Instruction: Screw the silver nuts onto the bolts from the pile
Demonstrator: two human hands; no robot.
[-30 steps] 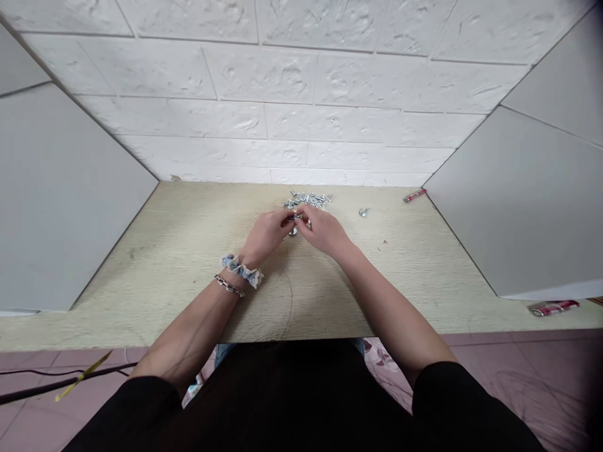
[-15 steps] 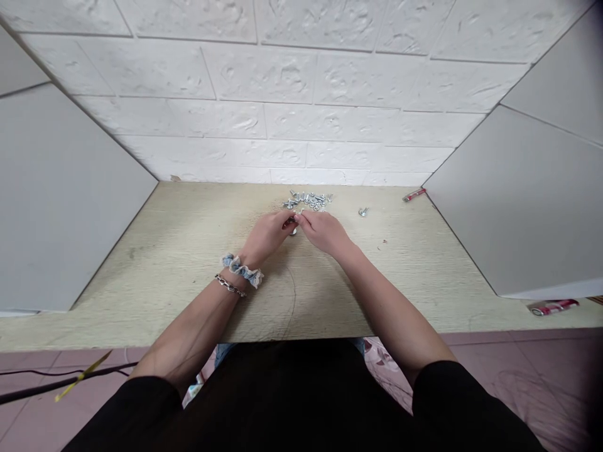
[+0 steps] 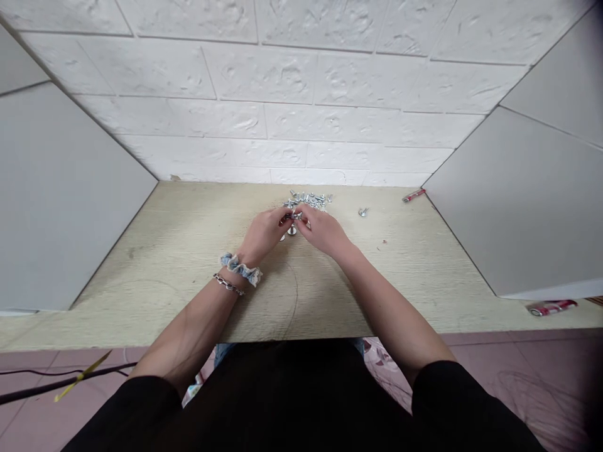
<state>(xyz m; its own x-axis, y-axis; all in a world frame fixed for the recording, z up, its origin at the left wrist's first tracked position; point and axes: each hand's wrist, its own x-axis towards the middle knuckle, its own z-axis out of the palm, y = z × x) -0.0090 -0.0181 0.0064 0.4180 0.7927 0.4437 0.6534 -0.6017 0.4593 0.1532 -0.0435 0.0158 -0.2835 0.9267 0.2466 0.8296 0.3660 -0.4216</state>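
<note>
Above the pale wooden board, my left hand (image 3: 266, 233) and my right hand (image 3: 325, 231) meet with fingers bent in a pinch. Between their fingertips shows a small shiny metal bolt (image 3: 296, 216); its ends are partly hidden by the fingers. Just below the fingertips, a bolt with a broad round base (image 3: 292, 231) stands on the board. Another round metal piece (image 3: 282, 238) lies beside my left fingers, partly covered. Right behind the hands is a loose pile of silver bolts (image 3: 311, 199).
A single bolt (image 3: 363, 212) lies apart to the right. Two red-and-silver cylinders (image 3: 414, 195) (image 3: 552, 307) rest by the right grey panel (image 3: 513, 207). A left grey panel (image 3: 70, 188) and a white brick-patterned wall (image 3: 287, 119) enclose the board (image 3: 188, 220).
My fingertips have parted slightly, so more of the metal between them shows. The standing bolt and the round piece below are now more visible. The pile looks unchanged.
</note>
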